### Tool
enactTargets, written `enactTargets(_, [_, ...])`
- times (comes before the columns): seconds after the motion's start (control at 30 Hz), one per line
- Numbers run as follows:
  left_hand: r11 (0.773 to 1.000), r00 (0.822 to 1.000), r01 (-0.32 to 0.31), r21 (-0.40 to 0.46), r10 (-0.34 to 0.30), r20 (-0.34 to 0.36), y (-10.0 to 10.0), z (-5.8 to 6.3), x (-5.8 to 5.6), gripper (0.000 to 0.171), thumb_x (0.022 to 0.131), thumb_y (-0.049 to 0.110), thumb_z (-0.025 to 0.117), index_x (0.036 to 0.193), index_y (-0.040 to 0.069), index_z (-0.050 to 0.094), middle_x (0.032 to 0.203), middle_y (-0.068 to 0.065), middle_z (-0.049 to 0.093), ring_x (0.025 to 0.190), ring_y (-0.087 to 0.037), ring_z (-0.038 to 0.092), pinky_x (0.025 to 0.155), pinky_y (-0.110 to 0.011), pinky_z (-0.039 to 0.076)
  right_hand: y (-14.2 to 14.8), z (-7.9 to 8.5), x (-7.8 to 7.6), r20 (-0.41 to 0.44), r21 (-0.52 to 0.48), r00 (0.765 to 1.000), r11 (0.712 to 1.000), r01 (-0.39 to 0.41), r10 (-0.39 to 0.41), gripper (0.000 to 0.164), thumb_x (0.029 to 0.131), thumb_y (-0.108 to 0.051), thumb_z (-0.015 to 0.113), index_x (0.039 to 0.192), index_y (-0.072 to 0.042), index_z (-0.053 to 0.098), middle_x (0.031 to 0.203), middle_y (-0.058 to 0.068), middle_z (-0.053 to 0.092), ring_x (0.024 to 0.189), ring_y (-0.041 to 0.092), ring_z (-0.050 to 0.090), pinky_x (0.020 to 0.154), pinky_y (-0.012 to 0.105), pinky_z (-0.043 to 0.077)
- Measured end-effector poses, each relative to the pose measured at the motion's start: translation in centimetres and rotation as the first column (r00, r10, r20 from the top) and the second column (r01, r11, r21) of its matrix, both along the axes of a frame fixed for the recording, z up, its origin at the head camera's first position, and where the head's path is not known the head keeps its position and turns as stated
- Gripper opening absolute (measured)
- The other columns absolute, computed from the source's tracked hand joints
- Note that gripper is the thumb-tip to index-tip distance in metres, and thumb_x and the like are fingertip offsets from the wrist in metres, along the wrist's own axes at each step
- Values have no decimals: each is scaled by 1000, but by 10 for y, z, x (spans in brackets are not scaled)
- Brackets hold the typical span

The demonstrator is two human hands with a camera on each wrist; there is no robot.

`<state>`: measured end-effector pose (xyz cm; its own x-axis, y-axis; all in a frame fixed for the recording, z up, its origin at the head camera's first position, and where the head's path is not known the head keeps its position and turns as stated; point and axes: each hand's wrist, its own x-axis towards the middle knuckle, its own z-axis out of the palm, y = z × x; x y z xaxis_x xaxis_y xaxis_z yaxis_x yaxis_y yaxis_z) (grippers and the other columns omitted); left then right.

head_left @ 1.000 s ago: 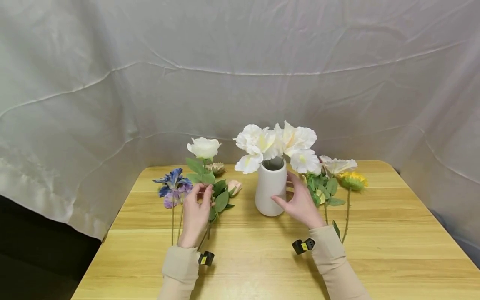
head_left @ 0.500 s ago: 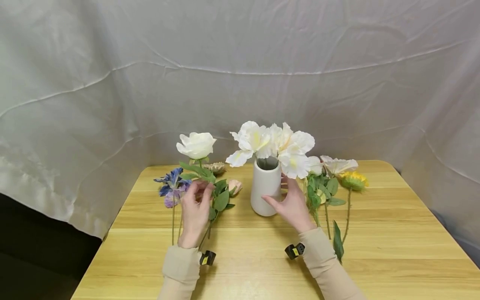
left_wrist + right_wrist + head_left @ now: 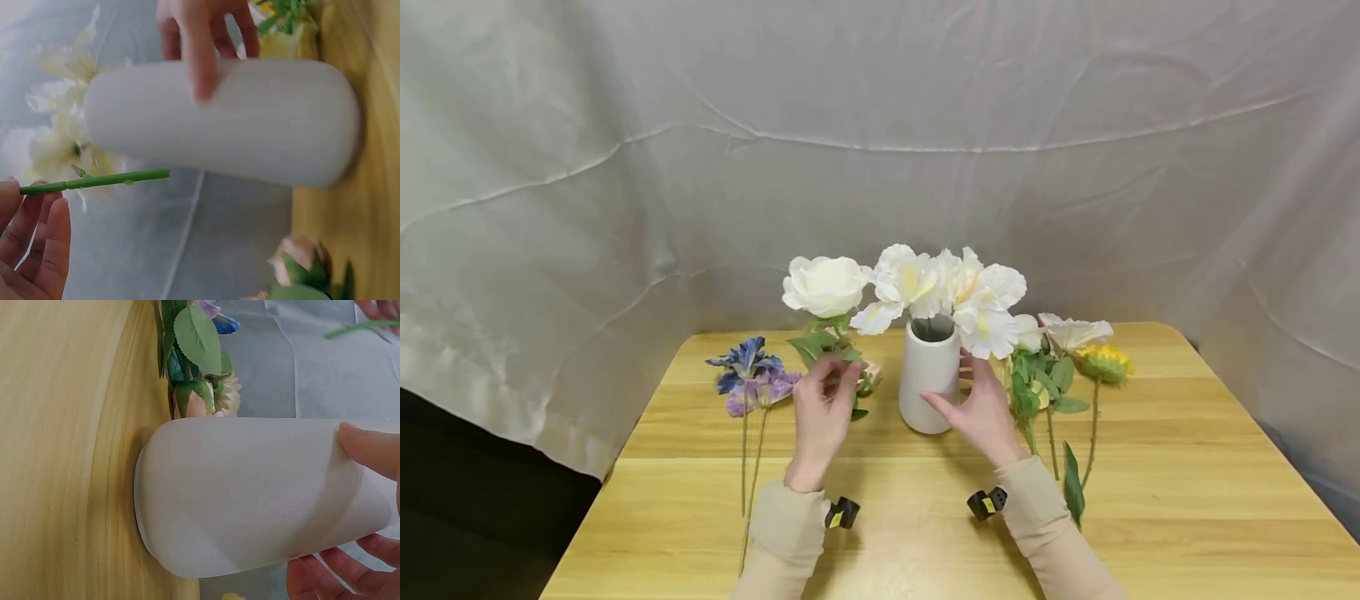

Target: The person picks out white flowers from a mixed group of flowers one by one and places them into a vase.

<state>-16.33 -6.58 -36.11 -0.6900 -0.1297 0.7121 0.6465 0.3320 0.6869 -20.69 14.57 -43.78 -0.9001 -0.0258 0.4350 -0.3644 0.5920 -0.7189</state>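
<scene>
My left hand (image 3: pixel 824 412) pinches the green stem (image 3: pixel 119 179) of a white rose (image 3: pixel 826 286), whose bloom stands upright above the fingers. In the left wrist view the stem's cut end points toward the vase, apart from its wall. My right hand (image 3: pixel 981 408) grips the side of the white vase (image 3: pixel 925 383), thumb on the front and fingers round the right side. Two white irises (image 3: pixel 904 279) stand in the vase, spreading over its rim. The rose bloom overlaps the left iris in the head view.
Blue and purple irises (image 3: pixel 747 367) lie on the wooden table (image 3: pixel 910 517) at left. A pale pink rose (image 3: pixel 297 259) lies behind my left hand. To the right of the vase are a sunflower (image 3: pixel 1103 362), a pale flower (image 3: pixel 1075 331) and leafy stems. Grey cloth (image 3: pixel 880 208) hangs behind.
My left hand has lifted the white rose and carried it right, close to the vase. My right hand has shifted the vase slightly left and still holds it.
</scene>
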Motion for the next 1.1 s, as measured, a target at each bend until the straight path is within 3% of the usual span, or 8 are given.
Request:
enactTargets(0.2, [997, 997, 70, 44, -71, 19, 16, 23, -4, 11, 91, -5, 55, 83, -9, 62, 78, -22, 67, 65, -26, 65, 55, -35, 57, 1, 0, 0, -11, -2, 1000, 1000, 6, -6, 84, 70, -37, 82, 134, -2, 40, 122, 19, 53, 98, 32, 59, 77, 47, 55])
enactTargets(0.43, [996, 996, 71, 47, -69, -53, 32, 52, -15, 12, 89, -4, 57, 80, -9, 63, 75, -23, 67, 65, -31, 65, 60, -39, 58, 2, 0, 0, -25, -8, 1000, 1000, -4, 3, 85, 70, -36, 82, 135, -2, 39, 122, 20, 53, 98, 33, 59, 76, 47, 55])
enactTargets(0.7, [995, 992, 62, 81, -53, -115, 43, 48, -45, 17, 92, 10, 60, 84, -2, 67, 76, -16, 70, 66, -22, 68, 60, -30, 58, 1, 0, 1, -18, -4, 1000, 1000, -6, 6, 86, 69, -35, 83, 134, 0, 39, 120, 20, 54, 98, 34, 59, 76, 47, 56])
enactTargets(0.9, [999, 989, 18, 27, -14, -147, 46, 47, -52, 17, 91, 14, 63, 86, -2, 68, 80, -14, 70, 67, -24, 68, 61, -26, 57, 0, 1, 1, -14, -6, 1000, 1000, -9, 9, 84, 69, -35, 83, 132, 2, 40, 122, 21, 53, 99, 34, 59, 76, 47, 56])
enactTargets(1.1, [997, 994, -41, -72, 33, -108, 49, 41, -55, 14, 88, 12, 66, 88, -1, 70, 78, -12, 71, 64, -17, 67, 61, -22, 56, 1, 0, 1, -13, -6, 1000, 1000, -15, 15, 85, 69, -34, 83, 133, 2, 40, 121, 21, 53, 97, 33, 59, 76, 47, 56])
